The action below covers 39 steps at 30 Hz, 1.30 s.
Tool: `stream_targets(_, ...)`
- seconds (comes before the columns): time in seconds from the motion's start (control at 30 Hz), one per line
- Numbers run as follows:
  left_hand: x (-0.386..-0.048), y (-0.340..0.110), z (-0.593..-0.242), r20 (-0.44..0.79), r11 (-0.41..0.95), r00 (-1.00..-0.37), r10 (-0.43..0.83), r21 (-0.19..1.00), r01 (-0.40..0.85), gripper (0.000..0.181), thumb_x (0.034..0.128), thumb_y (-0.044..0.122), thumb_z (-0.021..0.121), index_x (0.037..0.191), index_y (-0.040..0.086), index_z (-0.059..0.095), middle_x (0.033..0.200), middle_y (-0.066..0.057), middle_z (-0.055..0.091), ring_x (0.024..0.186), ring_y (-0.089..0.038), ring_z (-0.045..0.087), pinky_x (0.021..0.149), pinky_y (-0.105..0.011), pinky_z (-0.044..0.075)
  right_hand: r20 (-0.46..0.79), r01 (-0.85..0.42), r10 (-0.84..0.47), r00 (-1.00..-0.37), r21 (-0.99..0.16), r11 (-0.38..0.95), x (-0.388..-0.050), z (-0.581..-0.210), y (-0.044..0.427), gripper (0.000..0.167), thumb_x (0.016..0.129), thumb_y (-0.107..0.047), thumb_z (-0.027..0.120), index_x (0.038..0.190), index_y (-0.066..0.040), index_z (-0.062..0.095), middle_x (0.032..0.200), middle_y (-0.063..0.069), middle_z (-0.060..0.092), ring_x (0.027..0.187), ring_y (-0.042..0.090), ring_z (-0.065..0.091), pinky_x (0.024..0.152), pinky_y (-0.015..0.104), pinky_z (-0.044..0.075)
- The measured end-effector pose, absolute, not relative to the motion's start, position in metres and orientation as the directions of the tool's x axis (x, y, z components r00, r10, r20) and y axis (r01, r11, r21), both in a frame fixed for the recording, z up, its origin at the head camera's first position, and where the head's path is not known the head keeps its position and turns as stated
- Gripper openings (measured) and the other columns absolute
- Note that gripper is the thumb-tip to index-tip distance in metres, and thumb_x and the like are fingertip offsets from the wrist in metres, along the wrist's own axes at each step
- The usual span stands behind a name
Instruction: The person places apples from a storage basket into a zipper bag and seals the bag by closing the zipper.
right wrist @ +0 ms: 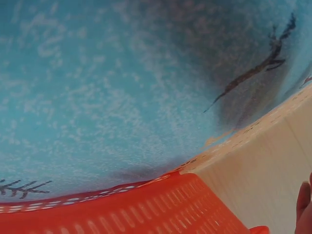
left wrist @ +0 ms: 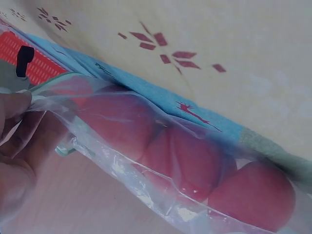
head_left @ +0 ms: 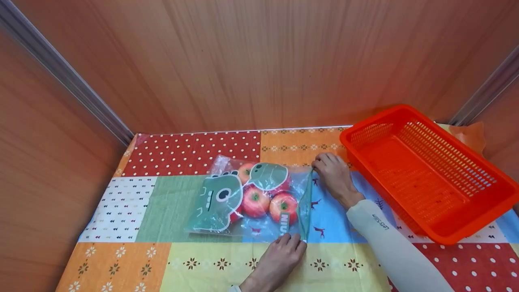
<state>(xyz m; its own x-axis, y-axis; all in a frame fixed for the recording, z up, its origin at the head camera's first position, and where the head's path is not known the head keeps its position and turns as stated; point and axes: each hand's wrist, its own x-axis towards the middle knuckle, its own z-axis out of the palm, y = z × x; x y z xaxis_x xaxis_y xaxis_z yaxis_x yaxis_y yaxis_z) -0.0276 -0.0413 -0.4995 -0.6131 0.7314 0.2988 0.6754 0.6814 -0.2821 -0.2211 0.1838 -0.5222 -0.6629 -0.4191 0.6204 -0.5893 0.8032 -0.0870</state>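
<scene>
A clear plastic bag (head_left: 219, 205) with a green cartoon monster print lies flat on the patchwork cloth. Several red apples (head_left: 255, 201) are inside it, also visible through the film as apples (left wrist: 253, 195) in the left wrist view. Its green-edged mouth faces right, with the edges slightly parted. My left hand (head_left: 277, 257) pinches the near corner of that mouth; the left wrist view shows the hand's fingers (left wrist: 14, 109) on the film. At the far corner, my right hand (head_left: 334, 178) grips the edge. Only a bit of the right hand (right wrist: 304, 209) shows in the right wrist view.
An orange-red plastic basket (head_left: 429, 178) with slotted walls stands to the right, close beside my right forearm. Wood-grain panels (head_left: 259, 65) rise behind and at both sides. A patterned cloth (head_left: 194, 275) covers the table.
</scene>
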Motion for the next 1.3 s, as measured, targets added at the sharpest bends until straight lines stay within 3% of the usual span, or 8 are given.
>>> stream_targets(0.33,-0.033,-0.045,-0.490,0.126,0.723,-0.712,0.690,-0.098,0.683,0.028,0.0950,0.012,0.080,0.120,0.016,0.068,0.111,-0.001,0.065,0.102,-0.013,0.065,0.080,-0.027,0.063,0.639,-0.519,-0.358,-0.680,-0.076,0.851,-0.216,-0.525,0.192,0.026,0.089,-0.012,0.085,0.114,-0.006,0.080,0.112,0.013,0.074,0.098,0.031,0.068,0.088,0.043,0.062)
stream_targets(0.83,-0.047,-0.058,-0.499,0.223,0.765,-0.753,0.618,0.050,0.643,0.028,0.0897,0.001,0.081,0.112,0.013,0.069,0.110,-0.004,0.065,0.099,-0.016,0.068,0.076,-0.028,0.064,0.535,-0.324,-0.248,-0.807,-0.051,0.945,-0.205,-0.509,0.198,0.038,0.085,-0.011,0.089,0.121,-0.004,0.077,0.112,0.017,0.071,0.100,0.034,0.065,0.092,0.044,0.060)
stream_targets(1.3,-0.062,-0.071,-0.506,0.281,0.755,-0.769,0.574,0.181,0.630,0.024,0.0920,-0.004,0.076,0.112,0.009,0.071,0.113,-0.007,0.068,0.100,-0.020,0.072,0.086,-0.031,0.062,0.502,-0.258,-0.245,-0.829,0.044,0.965,-0.194,-0.493,0.201,0.041,0.082,-0.008,0.090,0.121,-0.003,0.077,0.114,0.019,0.070,0.093,0.034,0.065,0.087,0.043,0.061)
